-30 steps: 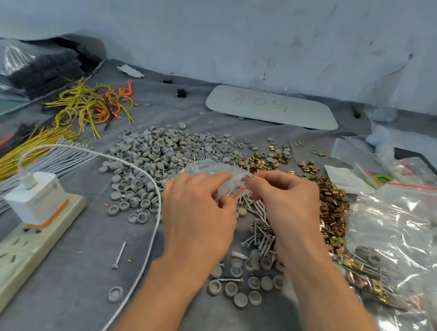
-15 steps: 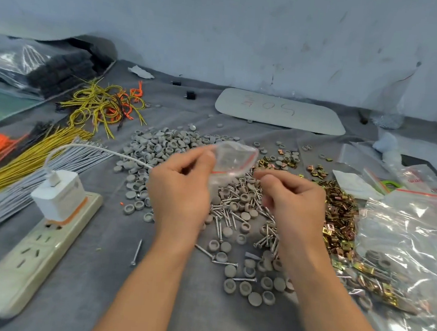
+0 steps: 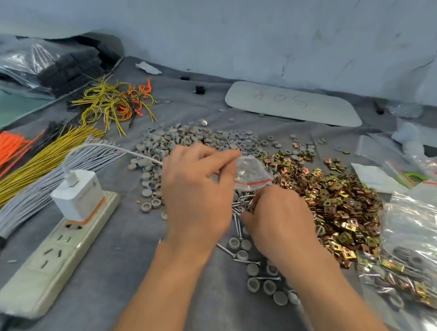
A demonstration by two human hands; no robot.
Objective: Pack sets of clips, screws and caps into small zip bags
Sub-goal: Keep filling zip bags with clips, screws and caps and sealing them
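A: Where is the bag?
B: The zip bag (image 3: 251, 173) hangs just above the screw pile (image 3: 241, 204), pinched at its left edge by the left hand (image 3: 196, 190). The red strip runs left to right, on the side facing the pile.
A: And the other hand?
B: The right hand (image 3: 279, 220) is nearer the pile, knuckles up, fingers curled into it. I cannot tell if it holds a screw. The next move is probably a short lift.

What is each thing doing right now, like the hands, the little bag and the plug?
left hand, pinches the small zip bag
small zip bag, held up above the screws
right hand, fingers curled down on the screws, grip hidden
charger, plugged into the power strip
large bag, lying flat, parts inside
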